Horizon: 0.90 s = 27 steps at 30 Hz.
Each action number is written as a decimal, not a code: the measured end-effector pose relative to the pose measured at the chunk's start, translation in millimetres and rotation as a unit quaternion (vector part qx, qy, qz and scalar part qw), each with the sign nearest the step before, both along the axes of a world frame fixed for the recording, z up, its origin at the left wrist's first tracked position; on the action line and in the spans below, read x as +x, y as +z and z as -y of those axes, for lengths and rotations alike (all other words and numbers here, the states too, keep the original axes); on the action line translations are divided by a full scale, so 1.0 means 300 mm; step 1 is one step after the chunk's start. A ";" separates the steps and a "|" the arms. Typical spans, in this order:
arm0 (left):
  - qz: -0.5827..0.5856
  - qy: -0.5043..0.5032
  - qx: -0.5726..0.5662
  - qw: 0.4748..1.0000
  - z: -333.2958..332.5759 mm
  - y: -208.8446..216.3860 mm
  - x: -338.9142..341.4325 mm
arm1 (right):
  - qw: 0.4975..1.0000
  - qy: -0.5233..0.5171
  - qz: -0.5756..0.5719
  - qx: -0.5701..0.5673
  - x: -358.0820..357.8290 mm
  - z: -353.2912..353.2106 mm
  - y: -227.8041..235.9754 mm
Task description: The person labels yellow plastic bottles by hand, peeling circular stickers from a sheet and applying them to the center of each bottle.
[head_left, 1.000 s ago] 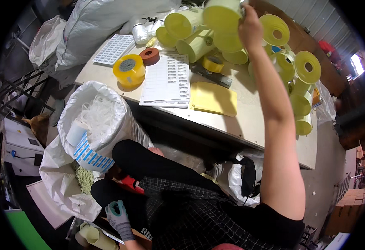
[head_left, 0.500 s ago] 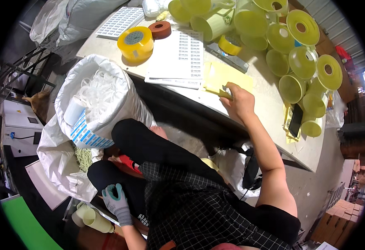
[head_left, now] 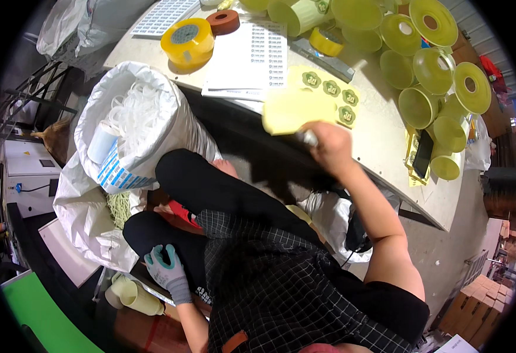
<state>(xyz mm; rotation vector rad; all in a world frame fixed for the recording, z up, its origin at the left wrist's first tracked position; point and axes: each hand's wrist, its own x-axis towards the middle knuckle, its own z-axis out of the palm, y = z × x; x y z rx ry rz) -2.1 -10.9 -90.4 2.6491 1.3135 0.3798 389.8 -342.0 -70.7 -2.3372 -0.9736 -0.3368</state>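
My bare right hand [head_left: 328,146] is closed on the edge of a pale yellow paper sheet [head_left: 296,110], which is lifted at the table's front edge and blurred by motion. A small whitish bit shows at the fingertips, too unclear to name. Partly under the lifted paper lies a yellow sticker sheet [head_left: 331,88] with dark green flower-shaped stickers. My left hand [head_left: 166,270], in a grey and teal work glove, rests on my thigh with its fingers apart and holds nothing.
On the table [head_left: 381,167] are white label sheets [head_left: 246,65], a big yellow tape roll [head_left: 187,41], a brown roll [head_left: 223,22], a smaller tape roll [head_left: 327,41], a phone [head_left: 423,154] and several yellow-green plastic cups [head_left: 418,107]. A white sack [head_left: 181,117] of scraps stands at left.
My right hand has lifted the yellow sheet and drawn it left and toward me, uncovering the green stickers. The left hand stays on my thigh. The view has shifted slightly.
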 end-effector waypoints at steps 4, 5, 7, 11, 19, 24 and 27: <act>-0.003 0.010 -0.028 1.000 -0.019 -0.006 -0.012 | 0.942 0.077 -0.326 0.025 -0.210 -0.105 -0.181; 0.003 0.002 -0.025 1.000 -0.026 -0.021 -0.026 | 0.920 0.025 -0.388 0.042 -0.202 -0.102 -0.283; 0.011 -0.008 -0.019 1.000 -0.019 -0.026 -0.031 | 0.874 -0.102 -0.468 0.083 -0.140 -0.035 -0.519; 0.022 0.000 -0.008 1.000 0.017 0.001 -0.032 | 0.763 -0.317 -0.535 0.176 0.088 0.093 -0.787; 0.029 0.018 0.020 0.999 0.019 -0.033 -0.061 | 0.740 -0.249 -0.599 0.177 0.086 -0.005 -0.674; 0.152 0.006 -0.010 0.988 0.031 0.059 0.004 | 0.986 0.013 -0.120 -0.119 -0.179 -0.158 -0.087; 0.206 0.059 -0.023 0.976 0.045 0.001 -0.097 | 0.986 -0.163 0.019 0.007 0.185 -0.070 -0.137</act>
